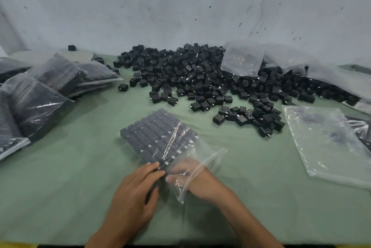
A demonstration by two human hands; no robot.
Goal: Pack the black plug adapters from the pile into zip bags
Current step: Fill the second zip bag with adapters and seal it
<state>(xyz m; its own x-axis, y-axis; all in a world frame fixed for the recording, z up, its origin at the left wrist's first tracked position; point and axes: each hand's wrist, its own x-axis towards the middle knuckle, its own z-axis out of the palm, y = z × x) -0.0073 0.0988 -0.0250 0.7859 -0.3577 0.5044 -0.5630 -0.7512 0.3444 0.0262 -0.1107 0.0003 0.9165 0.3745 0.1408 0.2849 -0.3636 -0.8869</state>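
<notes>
Near the table's (60,197) front edge, a left hand (136,191) presses straight, joined fingers on a zip bag (212,154) of black plug adapters (152,137); the right hand (186,173) lies inside, its fingers' state unclear.

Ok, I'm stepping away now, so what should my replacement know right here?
Left hand: fingers flat against the near end of the open zip bag.
Right hand: inside the bag's mouth; grip blurred.
Bag holds neat rows of adapters, looks nearly full, unsealed.
Done: filled bags stacked at left.
To do: big pile at the back; empty bags at right.
</notes>
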